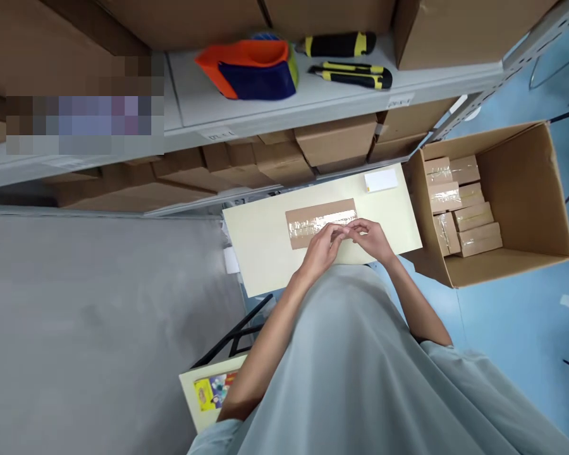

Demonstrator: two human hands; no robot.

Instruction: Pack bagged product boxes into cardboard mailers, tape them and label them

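A flat cardboard box (298,235) with shiny clear tape along its top lies on the pale yellow table (260,265). My left hand (323,246) is at the box's front right corner, its fingers bent into a pinch. My right hand (368,239) meets it there, thumb and fingertips also pressed together. The fingertips of both hands touch or nearly touch. Whatever sits between them, if anything, is too small to make out. Behind my right hand, a small white box (380,181) rests near the table's far edge.
To the right stands a large open carton (526,189) with several taped small boxes (474,216) inside. Beyond the table, a shelf (341,101) bears utility knives (353,74) and an orange and blue tape dispenser (253,69). A stool (203,379) with a colourful packet is lower left.
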